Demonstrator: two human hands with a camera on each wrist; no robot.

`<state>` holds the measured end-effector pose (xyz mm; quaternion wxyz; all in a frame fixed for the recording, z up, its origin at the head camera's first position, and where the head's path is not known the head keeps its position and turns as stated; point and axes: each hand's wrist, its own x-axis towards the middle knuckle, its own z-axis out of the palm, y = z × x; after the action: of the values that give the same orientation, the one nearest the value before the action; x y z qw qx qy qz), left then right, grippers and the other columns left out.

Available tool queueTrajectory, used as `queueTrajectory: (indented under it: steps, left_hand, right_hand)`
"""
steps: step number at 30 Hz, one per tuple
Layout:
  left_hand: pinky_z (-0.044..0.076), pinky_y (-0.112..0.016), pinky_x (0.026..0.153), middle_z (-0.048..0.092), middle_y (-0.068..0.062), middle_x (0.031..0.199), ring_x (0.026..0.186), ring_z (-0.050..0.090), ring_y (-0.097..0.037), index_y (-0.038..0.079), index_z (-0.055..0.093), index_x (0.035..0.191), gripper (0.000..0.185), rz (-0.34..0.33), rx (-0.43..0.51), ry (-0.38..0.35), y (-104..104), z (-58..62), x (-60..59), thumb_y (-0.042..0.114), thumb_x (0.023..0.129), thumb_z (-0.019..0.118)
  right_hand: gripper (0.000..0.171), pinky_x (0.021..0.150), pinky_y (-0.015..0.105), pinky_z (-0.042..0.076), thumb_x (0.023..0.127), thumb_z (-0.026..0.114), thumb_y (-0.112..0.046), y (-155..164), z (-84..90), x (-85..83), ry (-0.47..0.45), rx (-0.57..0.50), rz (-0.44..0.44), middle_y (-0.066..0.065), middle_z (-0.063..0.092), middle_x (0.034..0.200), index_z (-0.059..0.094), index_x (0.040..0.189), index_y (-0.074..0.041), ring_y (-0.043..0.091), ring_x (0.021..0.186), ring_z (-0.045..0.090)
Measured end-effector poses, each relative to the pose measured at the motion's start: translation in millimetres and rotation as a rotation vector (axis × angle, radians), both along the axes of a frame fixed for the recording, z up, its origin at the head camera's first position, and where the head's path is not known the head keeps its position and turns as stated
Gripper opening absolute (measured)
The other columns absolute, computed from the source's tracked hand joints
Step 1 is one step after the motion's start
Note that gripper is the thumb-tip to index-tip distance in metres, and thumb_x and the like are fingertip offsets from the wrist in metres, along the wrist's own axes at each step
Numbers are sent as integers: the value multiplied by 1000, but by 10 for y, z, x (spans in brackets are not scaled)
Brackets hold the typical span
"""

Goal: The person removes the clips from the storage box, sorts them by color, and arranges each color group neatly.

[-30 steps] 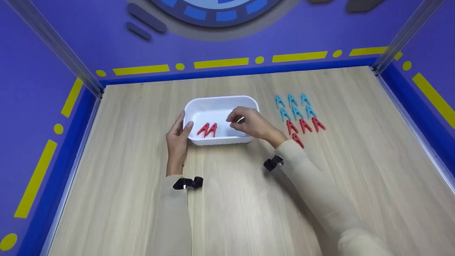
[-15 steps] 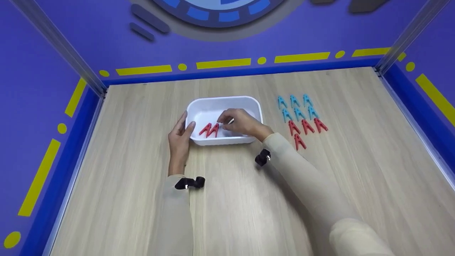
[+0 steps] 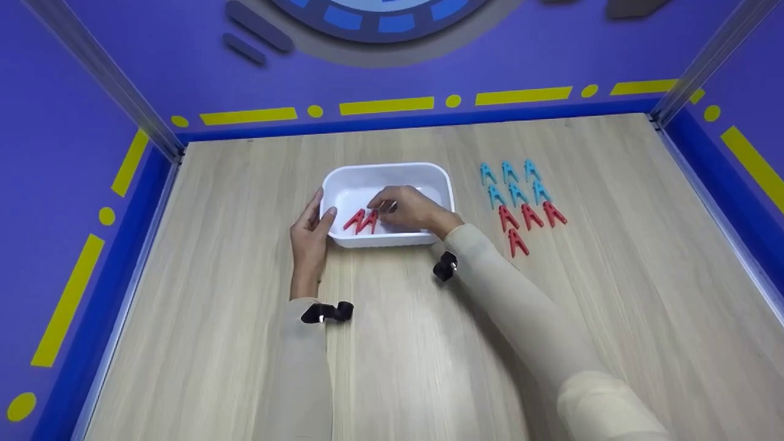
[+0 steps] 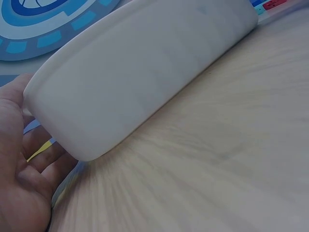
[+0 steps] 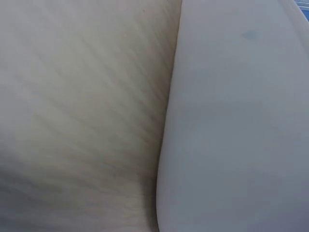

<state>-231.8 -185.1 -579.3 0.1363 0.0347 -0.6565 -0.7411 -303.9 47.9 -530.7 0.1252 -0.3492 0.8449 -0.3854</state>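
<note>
A white plastic tub [image 3: 386,166] stands on the wooden table, with two red clothes pegs [image 3: 361,222] lying side by side in its left half. My left hand [image 3: 312,229] rests against the tub's left wall with fairly straight fingers, the thumb by the near rim. The left wrist view shows that palm [image 4: 19,183] cupped at the tub's corner [image 4: 145,72]. My right hand [image 3: 407,211] reaches into the tub with curled fingers, its fingertips at the right-hand red peg. Whether it pinches the peg is hidden. The right wrist view shows only the tub wall [image 5: 241,121] and table.
To the right of the tub lie several blue pegs [image 3: 513,182] in two rows and several red pegs [image 3: 528,217] below them. Purple walls with yellow markings enclose the table on three sides. Bare wood stretches in front and to the left.
My right hand has moved left inside the tub, from its right half to the two red pegs. The left hand and the tub have stayed put.
</note>
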Motion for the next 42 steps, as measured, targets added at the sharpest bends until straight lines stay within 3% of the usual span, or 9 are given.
queueTrajectory:
  steps: [6, 15, 19, 25, 35, 42]
  left_hand:
    - [39, -25, 119, 50, -2, 161, 150, 43, -18, 13, 57, 154, 55, -25, -5, -20, -5, 3, -5, 19, 102, 75]
    - [35, -29, 123, 47, -3, 164, 153, 38, -18, 12, 54, 156, 56, -18, 25, -44, -18, 17, -13, 12, 103, 72]
    - [33, -33, 125, 46, -6, 164, 154, 37, -20, 8, 52, 156, 56, -21, 8, -56, -3, 110, 31, 10, 103, 71]
    - [36, -29, 123, 48, -9, 162, 153, 39, -21, 4, 53, 155, 55, -25, 10, -50, 37, 303, 149, 9, 103, 71]
    - [35, -26, 122, 48, -8, 163, 153, 38, -20, 5, 54, 155, 55, -17, 19, -65, 50, 313, 146, 9, 103, 71]
    - [37, -24, 120, 52, 1, 159, 150, 42, -13, 15, 59, 153, 55, -1, -12, -25, -12, 16, 6, 20, 101, 76]
  right_hand:
    - [28, 99, 37, 57, 94, 73, 7, 10, 7, 17, 47, 62, 20, 15, 75, 116, 78, 121, 1, 27, 108, 69]
    - [20, 92, 36, 56, 92, 79, 4, -26, 30, 9, 64, 93, 34, 14, 73, 107, 81, 111, 1, 25, 100, 67]
    - [18, 94, 36, 56, 92, 79, 3, -28, 42, 9, 78, 119, 35, 13, 74, 106, 82, 110, 0, 26, 102, 67]
    - [16, 94, 36, 56, 93, 80, 1, -19, 44, 17, 97, 132, 25, 12, 74, 105, 82, 109, -1, 25, 102, 67]
    - [16, 92, 33, 58, 95, 79, 1, 105, 164, 66, 117, 92, -48, 9, 74, 105, 82, 110, -3, 22, 99, 67]
    - [20, 96, 33, 58, 96, 79, -3, 222, 280, 178, 160, 75, -76, 7, 75, 109, 81, 116, -4, 23, 103, 68]
